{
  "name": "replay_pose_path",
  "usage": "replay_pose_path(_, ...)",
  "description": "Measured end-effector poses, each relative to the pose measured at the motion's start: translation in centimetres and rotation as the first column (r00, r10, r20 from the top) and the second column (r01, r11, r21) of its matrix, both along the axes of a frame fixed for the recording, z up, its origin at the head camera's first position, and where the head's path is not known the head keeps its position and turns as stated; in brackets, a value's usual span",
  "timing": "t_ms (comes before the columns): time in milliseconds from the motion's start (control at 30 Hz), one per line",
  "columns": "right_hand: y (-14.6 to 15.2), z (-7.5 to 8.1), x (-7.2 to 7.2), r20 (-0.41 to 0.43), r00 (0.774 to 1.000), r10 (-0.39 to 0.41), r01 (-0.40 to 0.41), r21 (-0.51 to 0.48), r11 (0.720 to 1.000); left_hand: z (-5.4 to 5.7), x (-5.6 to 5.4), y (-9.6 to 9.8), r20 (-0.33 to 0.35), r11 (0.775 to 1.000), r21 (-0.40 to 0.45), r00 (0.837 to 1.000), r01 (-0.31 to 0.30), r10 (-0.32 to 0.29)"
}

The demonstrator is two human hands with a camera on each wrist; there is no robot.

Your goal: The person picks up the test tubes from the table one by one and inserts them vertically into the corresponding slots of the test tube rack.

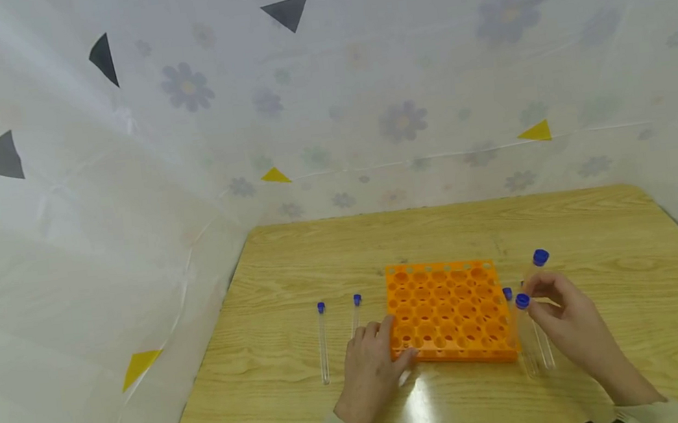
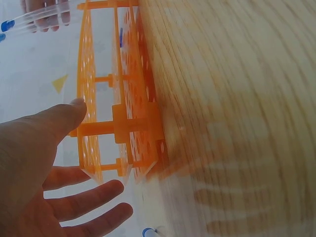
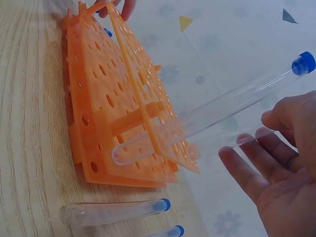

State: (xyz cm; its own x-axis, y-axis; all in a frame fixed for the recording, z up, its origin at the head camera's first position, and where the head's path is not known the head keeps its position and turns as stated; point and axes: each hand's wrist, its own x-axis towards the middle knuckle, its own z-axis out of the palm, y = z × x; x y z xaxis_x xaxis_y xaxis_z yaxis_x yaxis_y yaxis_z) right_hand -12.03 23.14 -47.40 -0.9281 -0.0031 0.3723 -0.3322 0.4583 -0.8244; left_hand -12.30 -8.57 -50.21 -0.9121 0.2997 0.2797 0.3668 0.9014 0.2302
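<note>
"Gripping the near left corner of the orange rack (image 1: 460, 357), isn't it, that left hand (image 1: 369, 367)?"

"Yes. The thumb sits on the rack's front edge, one finger touches its left side, and the others reach loosely past that end. The rack stands flat on the wooden table (image 1: 294, 257), its rows of round holes facing up."

"And the right hand (image 1: 577, 324)?"

"Just off the rack's right end, mostly closed, thumb and fingertips pinching a clear tube (image 3: 217, 139). A second tube (image 3: 227, 103) slants near it, blue cap uppermost, its rounded bottom overlapping the rack's right end from where I look. I can't tell whether either one sits in a hole."

"Any more tubes?"

"Two lie to the right of the rack, a nearer one (image 3: 118, 212) and a farther one (image 3: 170, 232), both blue-capped. Left of the rack lie another pair: the outer tube (image 1: 323, 344) in full sight, the inner tube (image 1: 355, 314) partly hidden by the left hand."

"What's behind the rack?"

"Past the table's back edge, a pale sheet (image 1: 337, 136) printed with flowers."
</note>
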Motion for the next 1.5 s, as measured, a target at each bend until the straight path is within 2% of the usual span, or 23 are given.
replay_pose_path(467,-0.4,-1.0,0.1,-0.030,0.994,0.102,-0.102,0.016,0.995,-0.1,0.0,0.0,-0.017,1.000,0.001,1.000,0.006,-0.006)
replay_pose_path(667,-0.5,-1.5,-0.1,-0.044,0.995,0.092,-0.089,0.061,0.994,-0.2,0.0,-0.1,-0.019,1.000,0.007,1.000,0.010,-0.010)
replay_pose_path(1033,-0.6,-2.0,-0.1,0.001,0.998,0.064,-0.064,0.172,0.983,-0.1,0.0,0.0,0.010,1.000,0.006,1.000,-0.004,0.004)
replay_pose_path(1500,0.0,-1.8,-0.2,-0.024,0.998,0.063,-0.056,0.220,0.974,-0.1,0.1,0.0,0.030,1.000,0.012,1.000,-0.010,0.009)
